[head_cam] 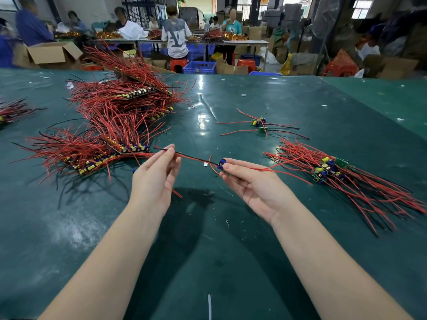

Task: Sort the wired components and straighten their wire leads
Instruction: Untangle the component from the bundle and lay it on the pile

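Holding one wired component (221,164) up over the green worktop (231,262), between the two hands, so its leads can be drawn out straight. Right hand (251,185) pinching the small board with its blue part between thumb and fingertips, grip clamped on the body and not on the wires; likely to anchor the piece while the other hand pulls. Left hand (154,179) pinching the black lead (194,158) near its far end, thumb against forefinger, grip closed on the wire; lead stretched nearly taut from board to fingers, tilted slightly upward toward the left. A red lead (265,169) trailing off to the right from the board, loose, reaching toward the right-hand pile. Another red strand hanging below the left palm; cannot tell whether it belongs to the same piece.

Lying on the right, a fanned bundle (332,172) with boards together and wires running one way: seemingly the finished lot, kept near the right hand for easy setting down. Heaped on the left, a large tangled stock (115,125) with wires bristling in every direction, probably still to be worked. Lying apart in the middle distance, two or three loose pieces (260,124), purpose unclear.

Judging the step as mid-straightening of one lead, with most of the stock left.
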The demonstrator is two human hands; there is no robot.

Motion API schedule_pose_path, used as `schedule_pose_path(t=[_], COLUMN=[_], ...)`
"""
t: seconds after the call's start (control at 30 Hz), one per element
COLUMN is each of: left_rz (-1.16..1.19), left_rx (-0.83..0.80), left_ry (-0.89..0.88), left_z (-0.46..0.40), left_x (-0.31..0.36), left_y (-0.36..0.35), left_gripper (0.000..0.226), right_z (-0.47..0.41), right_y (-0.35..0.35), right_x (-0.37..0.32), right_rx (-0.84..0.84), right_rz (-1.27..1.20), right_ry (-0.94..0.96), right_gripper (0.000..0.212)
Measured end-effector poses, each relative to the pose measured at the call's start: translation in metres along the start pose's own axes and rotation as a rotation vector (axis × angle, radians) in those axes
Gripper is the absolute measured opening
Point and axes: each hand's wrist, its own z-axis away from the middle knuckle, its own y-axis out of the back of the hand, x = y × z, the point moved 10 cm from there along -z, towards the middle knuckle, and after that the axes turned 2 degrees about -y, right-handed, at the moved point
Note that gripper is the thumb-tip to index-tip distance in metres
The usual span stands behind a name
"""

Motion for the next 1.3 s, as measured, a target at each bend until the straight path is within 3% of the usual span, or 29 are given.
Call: schedule_pose_path(t=[0.6, 0.73, 0.83, 1.0, 1.2, 1.3], left_rz=[-0.044, 0.051, -0.016, -0.020, 0.059, 0.024], left_rx=[0.020, -0.068, -0.171, -0.172, -0.202, -0.204], left_ry=[0.014, 0.120, 0.075, 0.021, 0.086, 0.057], left_z=[-0.001, 0.002, 0.004, 0.005, 0.007, 0.007], left_x=[0.001, -0.008, -0.005, 0.000, -0.003, 0.000], left_y=[0.004, -0.010, -0.020, -0.021, -0.026, -0.026], left_gripper=[0.005, 0.006, 0.006, 0.006, 0.022, 0.016], right_z=[-0.004, -0.006, -0.006, -0.007, -0.008, -0.007], right_y=[0.005, 0.009, 0.010, 0.010, 0.012, 0.011], right_x=[-0.004, -0.005, -0.009, -0.010, -0.008, -0.009], right_rx=[0.008, 0.038, 0.031, 0.026, 0.037, 0.036], right_rz=[0.000, -0.128, -0.206, -0.160, -0.146, -0.147], right_ry=[0.004, 0.015, 0.028, 0.044, 0.024, 0.023], right_gripper=[0.018, 0.013, 0.012, 0.016, 0.016, 0.016])
